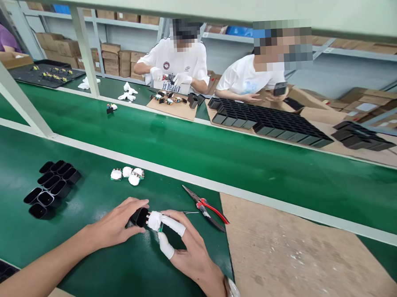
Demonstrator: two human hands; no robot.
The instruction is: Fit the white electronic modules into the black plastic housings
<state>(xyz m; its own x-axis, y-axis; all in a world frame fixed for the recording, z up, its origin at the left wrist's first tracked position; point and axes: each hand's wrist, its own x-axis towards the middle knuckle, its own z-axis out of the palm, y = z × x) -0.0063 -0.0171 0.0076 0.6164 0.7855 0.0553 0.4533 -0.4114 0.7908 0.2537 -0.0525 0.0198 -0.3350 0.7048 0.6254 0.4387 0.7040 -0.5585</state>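
1. Two hands meet just left of the red-handled pliers (206,209). The left hand (119,225) is curled over a small black housing (139,216) and presses it onto the green mat (91,269).
2. The right hand (187,251), nearer the pliers, pinches a white-wrapped part (154,220) between thumb and forefinger, both in white finger cots (176,226). The part's end touches the housing's open mouth.
3. Up and left of the pliers lie spare wrapped parts (128,174), loose on the mat. Well further left stands a cluster of empty housings (50,187).
4. Likely trouble: the part seems to meet the mouth at a slant, so a hard push could jam it or tear its wrap.
5. Only fingertips steady the housing, so it could skid on the mat.
6. The pliers lie open close by, and a sweep of the right wrist could knock them.
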